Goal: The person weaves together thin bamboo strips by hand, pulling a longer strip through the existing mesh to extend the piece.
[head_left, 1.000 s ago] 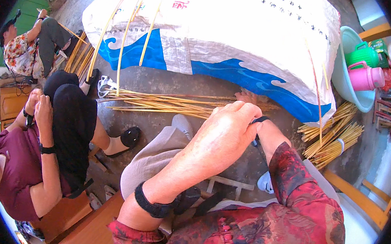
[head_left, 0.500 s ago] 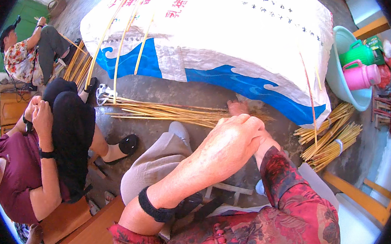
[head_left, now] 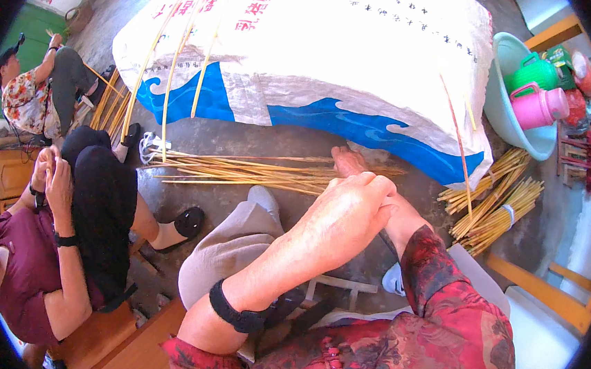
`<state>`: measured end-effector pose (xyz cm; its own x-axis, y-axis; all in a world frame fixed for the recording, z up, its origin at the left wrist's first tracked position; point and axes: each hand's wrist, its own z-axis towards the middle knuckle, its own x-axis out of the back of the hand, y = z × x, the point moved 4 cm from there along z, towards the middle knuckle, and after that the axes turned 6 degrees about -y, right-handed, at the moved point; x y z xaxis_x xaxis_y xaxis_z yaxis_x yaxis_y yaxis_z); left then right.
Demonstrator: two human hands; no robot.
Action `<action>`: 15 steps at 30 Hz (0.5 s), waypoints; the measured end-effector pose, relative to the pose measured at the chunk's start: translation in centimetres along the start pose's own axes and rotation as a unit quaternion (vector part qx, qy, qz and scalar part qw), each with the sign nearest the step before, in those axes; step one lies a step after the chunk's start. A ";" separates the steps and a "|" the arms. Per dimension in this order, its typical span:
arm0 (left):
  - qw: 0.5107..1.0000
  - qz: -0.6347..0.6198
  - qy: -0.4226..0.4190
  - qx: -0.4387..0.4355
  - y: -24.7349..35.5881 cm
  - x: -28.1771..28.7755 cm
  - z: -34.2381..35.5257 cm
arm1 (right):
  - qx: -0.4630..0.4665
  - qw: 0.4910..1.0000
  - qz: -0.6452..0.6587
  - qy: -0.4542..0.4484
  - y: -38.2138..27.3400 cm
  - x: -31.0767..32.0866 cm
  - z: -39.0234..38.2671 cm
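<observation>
My left hand (head_left: pixel 345 219), with a black band on its forearm, is closed at my right wrist; its fingertips and whatever else they grip are mostly hidden. My right hand (head_left: pixel 348 161) reaches out beyond it with loosely spread fingers, partly hidden, just over the right end of a loose spread of long yellow sticks (head_left: pixel 241 172) on the concrete floor. Beyond lies a large white printed sack (head_left: pixel 333 56) with a blue wave border and several thin sticks across it.
Tied stick bundles (head_left: pixel 497 218) and a pale blue basin (head_left: pixel 498 75) with green and pink flasks are at right, near wooden frames (head_left: pixel 540 294). A co-worker in maroon (head_left: pixel 39 268) sits close at left, another person in a floral shirt (head_left: pixel 32 94) farther back.
The view has shifted, moving the sack leftward in the picture. My right hand has moved left and down; the dark band seen on its wrist earlier is now hidden by my left hand.
</observation>
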<state>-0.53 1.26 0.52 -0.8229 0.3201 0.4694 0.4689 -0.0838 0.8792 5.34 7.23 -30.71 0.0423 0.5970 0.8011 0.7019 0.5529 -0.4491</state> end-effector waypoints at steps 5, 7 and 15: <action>1.000 0.009 -0.025 -0.007 -0.2 -0.9 0.3 | 0.067 0.994 0.071 0.040 -1.5 2.5 -3.9; 0.999 0.015 -0.035 -0.010 -0.2 -1.2 0.6 | 0.113 0.984 0.116 0.072 -3.0 4.3 -6.2; 0.998 0.060 0.010 -0.023 -1.1 -1.5 1.7 | 0.241 0.949 0.099 0.179 -9.2 15.9 -14.0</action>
<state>0.70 2.45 -1.32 -0.7679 0.2860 0.5732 0.5504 -0.1630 0.8188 9.56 3.54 -8.28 0.4382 0.5291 0.7267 0.2518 0.7038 -0.6643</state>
